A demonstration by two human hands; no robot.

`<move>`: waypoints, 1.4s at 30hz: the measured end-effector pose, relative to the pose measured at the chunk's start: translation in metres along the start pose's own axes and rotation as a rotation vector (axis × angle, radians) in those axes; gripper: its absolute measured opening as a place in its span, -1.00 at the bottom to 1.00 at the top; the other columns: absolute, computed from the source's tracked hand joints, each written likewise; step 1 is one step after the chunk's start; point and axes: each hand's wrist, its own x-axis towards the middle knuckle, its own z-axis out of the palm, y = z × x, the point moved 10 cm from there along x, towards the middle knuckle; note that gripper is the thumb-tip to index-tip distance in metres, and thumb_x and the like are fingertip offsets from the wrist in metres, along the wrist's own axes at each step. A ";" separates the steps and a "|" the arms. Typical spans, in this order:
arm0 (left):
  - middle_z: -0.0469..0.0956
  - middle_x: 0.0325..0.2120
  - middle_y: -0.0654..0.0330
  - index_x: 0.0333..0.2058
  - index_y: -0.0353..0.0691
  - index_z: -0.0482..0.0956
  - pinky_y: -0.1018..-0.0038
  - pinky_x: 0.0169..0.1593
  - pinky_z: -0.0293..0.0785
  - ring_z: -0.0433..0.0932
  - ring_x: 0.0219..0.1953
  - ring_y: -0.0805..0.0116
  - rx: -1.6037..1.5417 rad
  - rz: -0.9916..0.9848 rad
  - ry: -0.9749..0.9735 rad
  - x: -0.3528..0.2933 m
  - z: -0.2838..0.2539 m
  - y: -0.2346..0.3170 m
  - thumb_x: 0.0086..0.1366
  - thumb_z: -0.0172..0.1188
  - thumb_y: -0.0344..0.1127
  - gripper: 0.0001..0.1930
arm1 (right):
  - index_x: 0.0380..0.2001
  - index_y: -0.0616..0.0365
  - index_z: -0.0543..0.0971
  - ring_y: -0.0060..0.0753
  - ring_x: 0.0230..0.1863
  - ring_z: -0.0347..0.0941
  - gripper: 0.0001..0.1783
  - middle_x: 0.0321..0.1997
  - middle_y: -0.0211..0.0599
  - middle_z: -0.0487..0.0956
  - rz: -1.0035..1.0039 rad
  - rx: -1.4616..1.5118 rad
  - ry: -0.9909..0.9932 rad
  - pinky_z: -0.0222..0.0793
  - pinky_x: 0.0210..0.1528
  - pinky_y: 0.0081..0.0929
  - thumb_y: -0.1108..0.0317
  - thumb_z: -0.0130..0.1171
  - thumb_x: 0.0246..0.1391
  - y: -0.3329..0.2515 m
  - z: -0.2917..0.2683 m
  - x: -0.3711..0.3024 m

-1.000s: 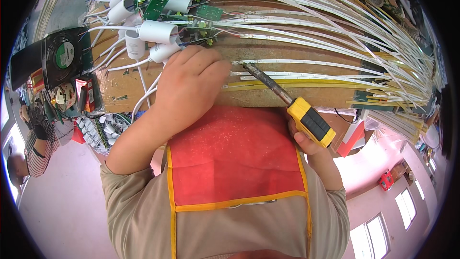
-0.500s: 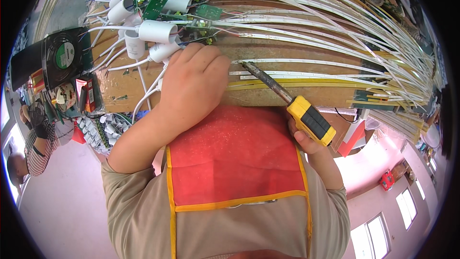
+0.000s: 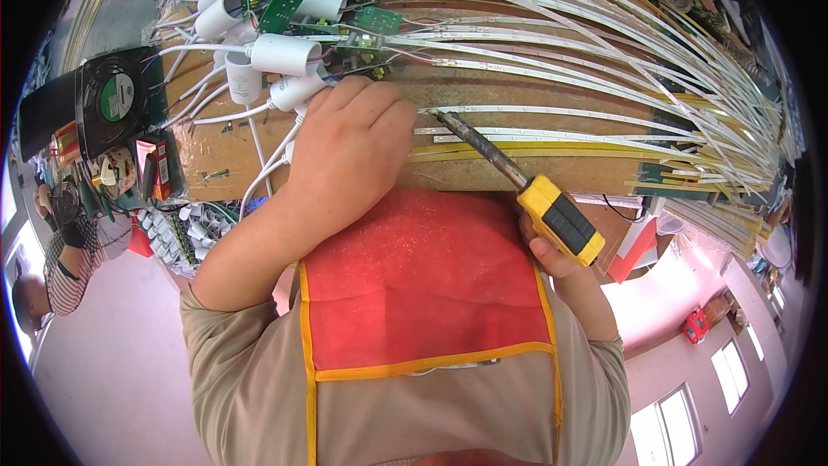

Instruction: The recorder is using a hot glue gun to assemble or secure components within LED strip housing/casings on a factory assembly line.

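Note:
My right hand [image 3: 552, 252] is wrapped round the yellow-and-black handle of a soldering iron [image 3: 561, 220]. Its dark tip rests at the left end of a white LED strip [image 3: 552, 110] on the wooden bench. Close to that same strip end is my left hand [image 3: 355, 143], back upward and fingers curled down; whatever they pinch is hidden beneath them. Just beyond it lie white plastic lamp caps [image 3: 285, 54] with white cables. Green circuit boards [image 3: 377, 21] sit among them, joined by thin red and white wires to more strips.
A black fan [image 3: 115, 98] stands at the bench's left end, near a red box [image 3: 153, 168]. Bundled strips [image 3: 733, 121] curve off to the right. Several white parts [image 3: 183, 237] fill a space below the bench's left edge. Another person [image 3: 69, 263] works at far left.
The soldering iron's handle has shifted very slightly downward, its tip still at the strip end. My left hand stays almost in place.

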 end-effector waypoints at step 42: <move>0.58 -0.26 0.19 -0.28 -0.20 0.60 0.24 -0.16 0.49 0.56 -0.22 0.12 0.005 0.016 0.006 -0.001 0.001 0.002 0.03 0.32 -0.50 -0.77 | 0.29 0.15 0.34 -0.47 -0.46 0.30 -0.14 -0.46 -0.44 0.37 -0.149 0.472 0.232 0.27 -0.40 -0.42 -0.14 0.39 0.12 -0.031 -0.028 0.029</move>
